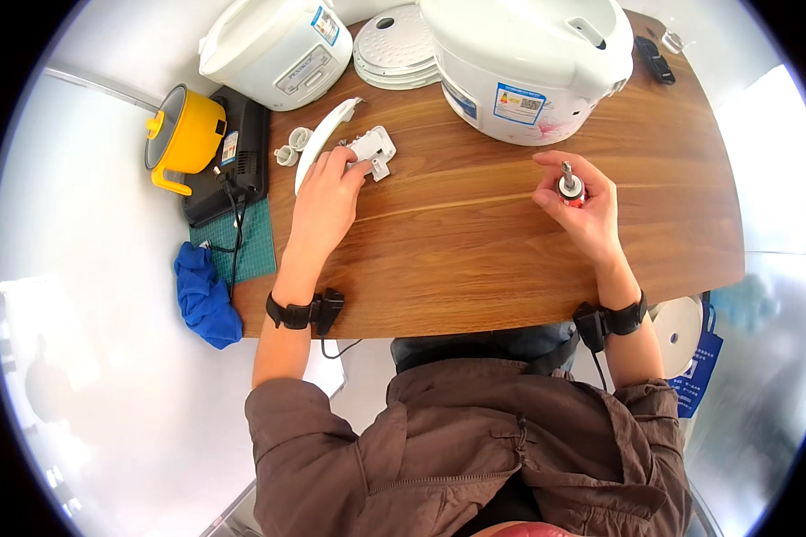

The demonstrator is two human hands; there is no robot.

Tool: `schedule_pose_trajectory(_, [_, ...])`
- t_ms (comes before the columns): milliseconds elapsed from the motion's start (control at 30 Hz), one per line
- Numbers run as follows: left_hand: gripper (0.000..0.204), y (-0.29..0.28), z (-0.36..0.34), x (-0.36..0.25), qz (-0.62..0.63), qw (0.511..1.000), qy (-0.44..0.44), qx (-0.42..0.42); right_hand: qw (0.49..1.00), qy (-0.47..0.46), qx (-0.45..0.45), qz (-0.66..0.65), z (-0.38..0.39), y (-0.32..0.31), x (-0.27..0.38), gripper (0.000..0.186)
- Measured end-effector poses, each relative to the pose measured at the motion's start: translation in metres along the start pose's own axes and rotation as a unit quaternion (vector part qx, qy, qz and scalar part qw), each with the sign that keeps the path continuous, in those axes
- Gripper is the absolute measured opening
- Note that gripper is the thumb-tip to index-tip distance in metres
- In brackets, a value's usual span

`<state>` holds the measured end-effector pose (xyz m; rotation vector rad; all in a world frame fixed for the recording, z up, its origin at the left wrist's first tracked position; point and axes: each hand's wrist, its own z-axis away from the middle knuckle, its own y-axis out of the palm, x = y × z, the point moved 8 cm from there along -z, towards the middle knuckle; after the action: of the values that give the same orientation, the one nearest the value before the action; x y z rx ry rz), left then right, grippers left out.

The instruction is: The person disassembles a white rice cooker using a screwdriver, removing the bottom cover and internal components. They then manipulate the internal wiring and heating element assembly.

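Note:
My right hand [591,210] is closed around a stubby screwdriver [571,188] with a red and black handle. Its metal tip points up and away from me, above the right half of the table. At the left, my left hand [324,201] has its fingers bent and pinched at the near-left edge of a small white plastic bracket [373,150]. A long curved white handle [331,130] lies beside that bracket, partly hidden under the same hand. Two small white round plastic pieces [293,146] stand just left of the handle.
On the wooden table [457,251], a large white rice cooker [528,67] stands far centre, another cooker [282,54] far left. Between them rests a round white lid [394,45]. A yellow pot [188,130], black base, green mat [246,242] and blue cloth [204,295] occupy the left.

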<state>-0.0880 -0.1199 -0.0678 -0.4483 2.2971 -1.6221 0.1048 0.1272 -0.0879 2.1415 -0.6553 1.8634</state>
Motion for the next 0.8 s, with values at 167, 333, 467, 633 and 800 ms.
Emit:
schedule_pose_trajectory(167, [0.027,0.002,-0.002,0.004,-0.017,1.000,0.002,0.001,1.000,-0.001,-0.005,-0.002,0.001,-0.001,-0.001,0.036])
schedule_pose_trajectory(333, [0.029,0.000,-0.005,0.002,-0.026,1.000,0.003,0.011,0.999,0.019,-0.025,-0.021,0.002,-0.005,-0.001,0.033])
schedule_pose_trajectory(467, [0.030,-0.021,-0.019,-0.022,-0.019,0.999,0.025,-0.010,0.995,0.010,-0.061,-0.073,0.004,-0.014,-0.004,0.025])
schedule_pose_trajectory(633, [0.036,-0.073,-0.058,-0.078,0.065,0.987,0.095,-0.112,0.971,0.010,-0.154,-0.184,0.003,-0.031,-0.010,0.021])
schedule_pose_trajectory(800, [0.047,-0.092,-0.106,-0.137,0.046,0.955,0.184,-0.230,0.936,0.043,-0.234,-0.258,0.000,-0.046,-0.030,0.021])
